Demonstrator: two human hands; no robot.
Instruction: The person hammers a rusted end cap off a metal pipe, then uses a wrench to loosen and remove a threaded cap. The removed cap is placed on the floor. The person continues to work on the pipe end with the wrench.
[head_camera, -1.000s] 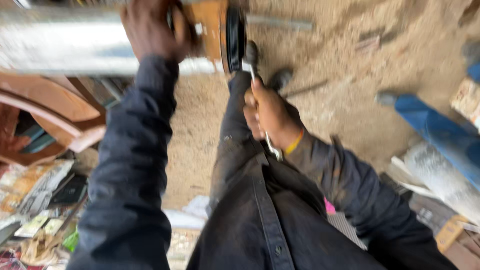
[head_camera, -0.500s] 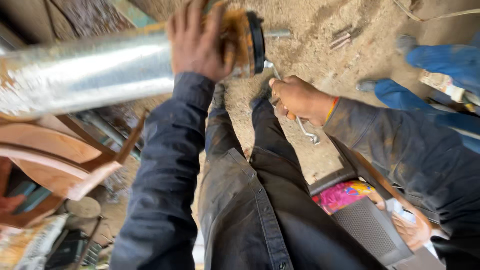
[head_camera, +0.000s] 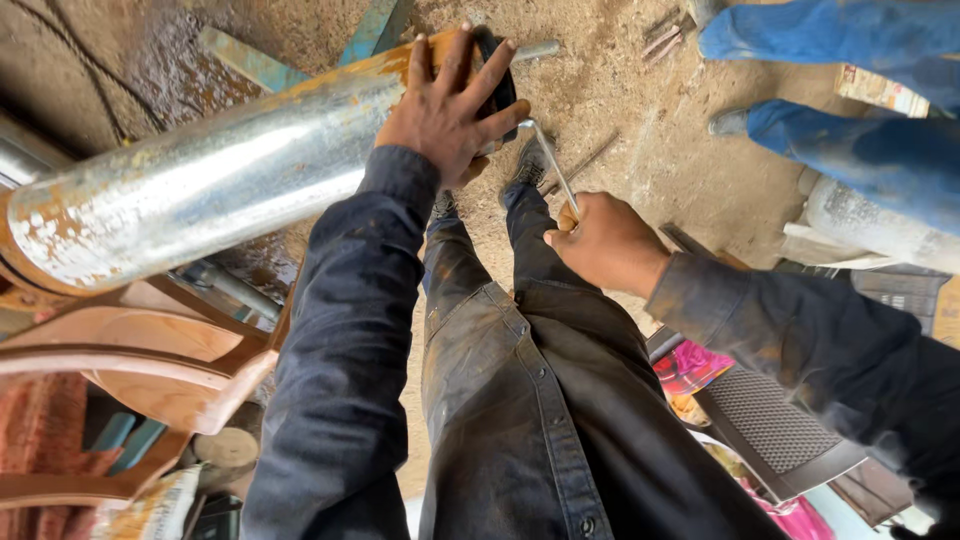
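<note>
Dark, dusty sleeves reach forward over the person's legs. Nearest, the right hand (head_camera: 605, 240) is closed around a thin steel wrench (head_camera: 548, 172), angled up to the pipe's end. Beyond it, the left hand (head_camera: 450, 105) lies flat with fingers spread, pressing a shiny metal pipe (head_camera: 215, 190) beside its black collar (head_camera: 497, 75). That pipe looks heavy, stiff and slick; its rusty, collared end likely grips best.

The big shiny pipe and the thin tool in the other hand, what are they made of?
The big pipe looks like metal, probably galvanized steel: silvery, mottled shine, with orange rust patches near its ends. The left hand presses on it. The thin tool, held in the right hand, also looks like steel: slim, grey and glinting. Its exact kind is unclear.
</note>
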